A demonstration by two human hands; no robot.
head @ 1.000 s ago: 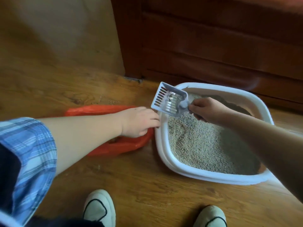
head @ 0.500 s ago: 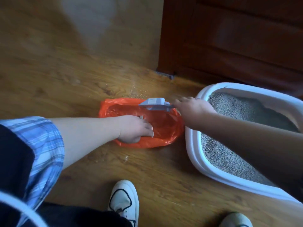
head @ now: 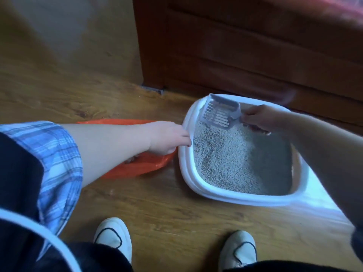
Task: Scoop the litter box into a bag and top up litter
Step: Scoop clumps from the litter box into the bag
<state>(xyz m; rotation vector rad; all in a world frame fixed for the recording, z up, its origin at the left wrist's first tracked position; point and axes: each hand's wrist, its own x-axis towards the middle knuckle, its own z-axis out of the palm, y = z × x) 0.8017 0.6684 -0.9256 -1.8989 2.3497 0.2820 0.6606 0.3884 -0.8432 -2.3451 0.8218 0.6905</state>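
Observation:
A white litter box (head: pixel 198 191) filled with grey litter (head: pixel 231 160) lies on the wooden floor at the right. My right hand (head: pixel 259 118) grips the handle of a pale slotted scoop (head: pixel 220 112), which hangs empty over the box's far left corner. An orange bag (head: pixel 141 167) lies open on the floor just left of the box, with some clumps inside. My left hand (head: pixel 169 138) holds the bag's rim beside the box edge, its fingers curled over the plastic; my forearm hides most of the bag.
Dark wooden furniture (head: pixel 255 46) stands right behind the box. A few litter grains (head: pixel 110 114) lie scattered on the floor beyond the bag. My two white shoes (head: pixel 114 238) stand at the near edge.
The scoop has swung right from over the orange bag back over the litter box. My left hand stays at the bag's rim. The camera view has shifted right.

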